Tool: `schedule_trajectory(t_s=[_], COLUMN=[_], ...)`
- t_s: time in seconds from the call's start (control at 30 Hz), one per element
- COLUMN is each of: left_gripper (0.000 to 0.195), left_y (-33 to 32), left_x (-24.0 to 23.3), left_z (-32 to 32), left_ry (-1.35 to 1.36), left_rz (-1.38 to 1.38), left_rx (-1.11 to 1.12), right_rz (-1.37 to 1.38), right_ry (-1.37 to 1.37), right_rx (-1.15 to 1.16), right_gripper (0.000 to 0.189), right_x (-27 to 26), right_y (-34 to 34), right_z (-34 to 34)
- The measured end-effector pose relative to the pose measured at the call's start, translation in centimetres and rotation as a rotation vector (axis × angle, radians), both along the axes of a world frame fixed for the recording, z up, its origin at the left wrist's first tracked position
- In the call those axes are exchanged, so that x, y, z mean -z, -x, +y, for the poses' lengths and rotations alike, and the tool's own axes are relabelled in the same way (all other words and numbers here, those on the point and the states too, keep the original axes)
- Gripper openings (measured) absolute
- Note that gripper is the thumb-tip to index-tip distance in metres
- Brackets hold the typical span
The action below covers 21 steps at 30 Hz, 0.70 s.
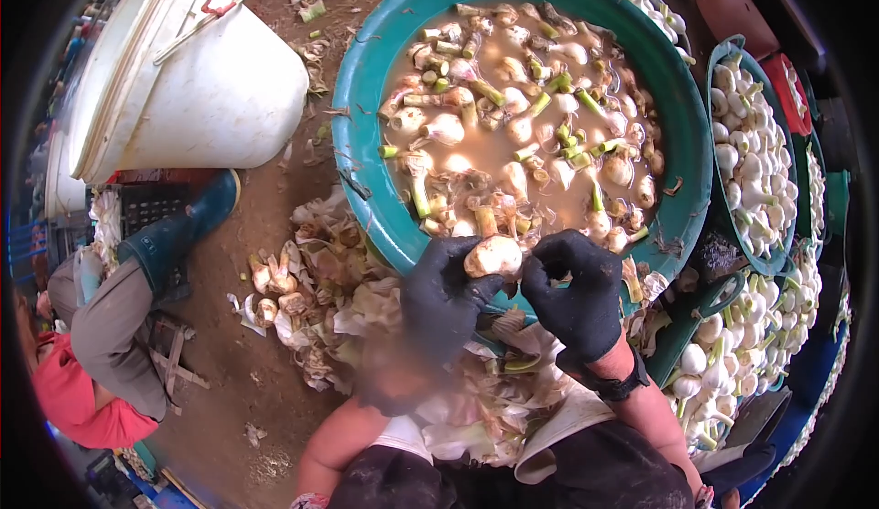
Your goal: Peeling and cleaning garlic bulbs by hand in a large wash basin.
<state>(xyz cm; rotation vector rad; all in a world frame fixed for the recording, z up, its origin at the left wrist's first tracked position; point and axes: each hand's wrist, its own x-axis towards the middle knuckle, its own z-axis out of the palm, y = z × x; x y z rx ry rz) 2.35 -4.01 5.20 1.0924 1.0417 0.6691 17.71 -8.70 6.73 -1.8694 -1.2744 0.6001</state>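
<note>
A garlic bulb (493, 258) with a short cut stem sits in the fingers of my left hand (443, 296), which wears a black glove. Close to the bulb's right side is my right hand (575, 293), gloved too, its fingers curled inward. Whether those fingertips pinch a bit of skin or touch the bulb is too small to tell. Both hands are over the near rim of a large green tub (354, 142). Muddy water (481, 142) fills the tub, with many unpeeled garlic bulbs (446, 129) and cut stems floating in it.
Peeled white garlic fills a green basket (714, 262) and more containers on the right. Garlic skins (357, 269) heap on the floor and across my lap. A white bucket (226, 90) stands upper left. A seated person (110, 344) in a rubber boot (182, 217) is at left.
</note>
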Motion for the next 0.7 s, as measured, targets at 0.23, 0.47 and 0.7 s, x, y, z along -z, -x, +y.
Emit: schedule_trajectory(t_s=[0.23, 0.47, 0.7], left_gripper=[0.052, 0.06, 0.066], left_y=[1.3, 1.3, 0.8], left_x=[0.3, 0.7, 0.4], left_z=[0.5, 0.6, 0.4], left_ry=[0.155, 0.417, 0.201], left_rz=[-0.225, -0.342, -0.198], left_rx=[0.17, 0.112, 0.204], right_rz=[-0.08, 0.125, 0.113], right_ry=[0.061, -0.027, -0.055], right_rx=[0.083, -0.182, -0.221], right_gripper=[0.01, 0.025, 0.019], right_x=[2.6, -0.8, 0.1], right_y=[-3.5, -2.4, -1.5], right_z=[-0.6, -0.1, -0.8])
